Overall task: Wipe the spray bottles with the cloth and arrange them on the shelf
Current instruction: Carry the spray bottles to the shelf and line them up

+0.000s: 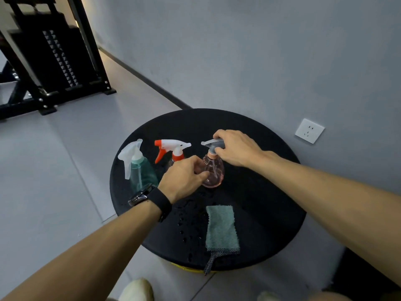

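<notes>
On the round black counter (271, 192) three spray bottles stand in a row. Farthest left is the teal bottle (141, 170) with a clear trigger head, untouched. Beside it stands the bottle with the white and orange trigger (171, 148), its body mostly hidden behind the left hand (182, 177). That hand, with a dark watch (149, 197) at the wrist, curls its fingers (200, 171) against the side of the round pink bottle (213, 170); whether they truly clasp the body or only steady it is hard to tell from this angle. The right hand (236, 147) grips the pink bottle's grey trigger head (213, 144) from above, fingers wrapped round it.

Nearer the person, the green cloth (221, 227) lies flat by the counter's front edge, held by neither hand, with water droplets (186, 222) scattered just to its left.

The step in hand looks like taking up the first bottle, the pink one; no wiping is under way. Next, one hand should keep the bottle while the other frees itself to fetch the cloth. No shelf is in view, so arranging comes later.
</notes>
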Demonstrator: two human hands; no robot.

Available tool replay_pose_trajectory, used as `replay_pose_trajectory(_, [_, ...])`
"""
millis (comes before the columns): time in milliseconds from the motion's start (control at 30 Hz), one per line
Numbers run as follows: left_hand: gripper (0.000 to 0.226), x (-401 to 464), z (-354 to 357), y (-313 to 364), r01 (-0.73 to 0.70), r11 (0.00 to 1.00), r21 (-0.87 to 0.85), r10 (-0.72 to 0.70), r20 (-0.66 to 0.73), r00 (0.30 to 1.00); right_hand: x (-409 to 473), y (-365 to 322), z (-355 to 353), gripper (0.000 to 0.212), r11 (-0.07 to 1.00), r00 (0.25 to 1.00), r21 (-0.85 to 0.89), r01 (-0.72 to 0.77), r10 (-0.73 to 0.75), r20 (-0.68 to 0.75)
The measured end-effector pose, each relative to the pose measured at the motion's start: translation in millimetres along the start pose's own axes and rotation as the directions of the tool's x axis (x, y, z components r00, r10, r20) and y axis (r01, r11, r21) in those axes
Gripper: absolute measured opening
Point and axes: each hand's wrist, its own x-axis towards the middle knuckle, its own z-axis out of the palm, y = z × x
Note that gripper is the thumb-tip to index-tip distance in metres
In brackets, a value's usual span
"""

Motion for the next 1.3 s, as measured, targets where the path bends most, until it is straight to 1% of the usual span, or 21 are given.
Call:
replay_pose_trajectory(367, [0.025,1.2,-6.2,0.6,0.029,0.999,-0.028,-0.029,-0.008,1.0,2.7,-0.1,0.8,0.024,1.0,1.0,0.012,-0.013,0.014,-0.014])
replay_pose_trajectory(500, [0.031,-0.3,-14.1,3.0,0.014,1.0,-0.015,-0.015,-0.019,1.0,-0.6,-4.5,-2.6,0.022,1.0,1.0,-0.008,-0.017,0.017,0.011])
replay_pose_trajectory(700, [0.036,-5.7,-28.3,14.3,-0.004,1.0,0.009,0.004,-0.05,0.999,-13.5,-12.8,-16.9,0.02,0.999,1.0,-0.049,0.019,-0.021,-0.021])
replay_pose_trajectory(833, [0.038,-13.2,-39.7,32.4,-0.038,0.999,0.019,0.039,-0.055,0.998,-25.5,-12.2,-38.7,0.015,0.998,0.999,-0.06,0.025,-0.028,-0.041])
replay_pose_trajectory(1000, [0.038,-22.7,-58.2,64.4,-0.082,0.997,0.005,0.082,-0.081,0.993,-46.9,-11.4,-68.7,0.014,0.998,0.996,-0.055,0.018,-0.023,-0.09])
replay_pose_trajectory(1300, [0.035,-51.0,-90.4,133.1,-0.165,0.981,0.1,0.178,-0.141,0.974,-100.2,-5.7,-133.1,0.019,0.999,0.987,-0.053,-0.015,0.006,-0.16])
